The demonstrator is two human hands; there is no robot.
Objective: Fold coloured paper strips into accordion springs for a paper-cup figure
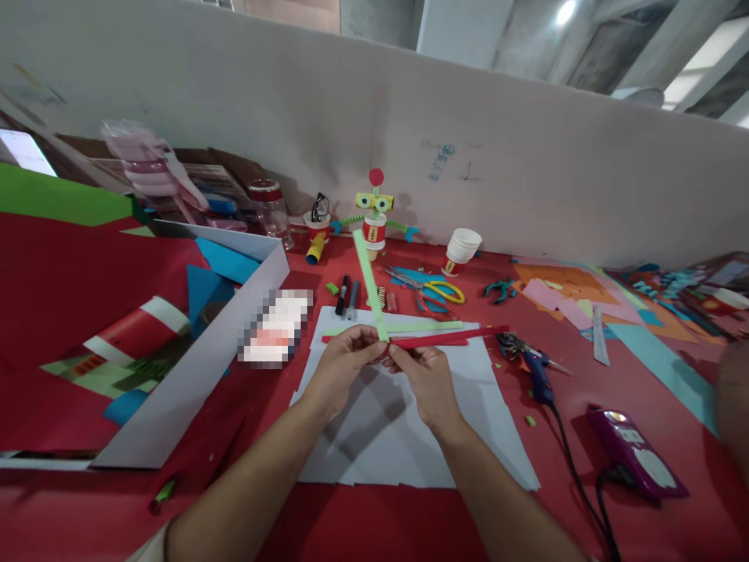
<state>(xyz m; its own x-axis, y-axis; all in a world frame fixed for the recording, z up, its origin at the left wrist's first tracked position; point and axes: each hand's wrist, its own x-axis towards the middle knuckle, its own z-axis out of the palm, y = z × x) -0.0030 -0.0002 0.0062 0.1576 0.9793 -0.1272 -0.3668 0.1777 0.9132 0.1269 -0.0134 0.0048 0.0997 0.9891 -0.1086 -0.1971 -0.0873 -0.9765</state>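
Between my two hands, a light green paper strip (368, 281) and a red paper strip (445, 337) meet at their ends, roughly at a right angle. My left hand (351, 363) pinches the joined end, the green strip rising from it. At the same corner my right hand (424, 378) pinches too, with the red strip pointing right. Both hands are just above white paper sheets (380, 445). Another green strip (433, 326) lies on the sheets, partly behind my hands. At the back stands a paper-cup robot figure (374, 230) with springy folded arms.
A glue gun (535, 371) with its cord lies right of the sheets, near a purple power strip (637, 453). Scissors (438, 289), markers (342, 297) and stacked paper cups (462, 250) are behind. A box (193, 382) with paper pieces stands left.
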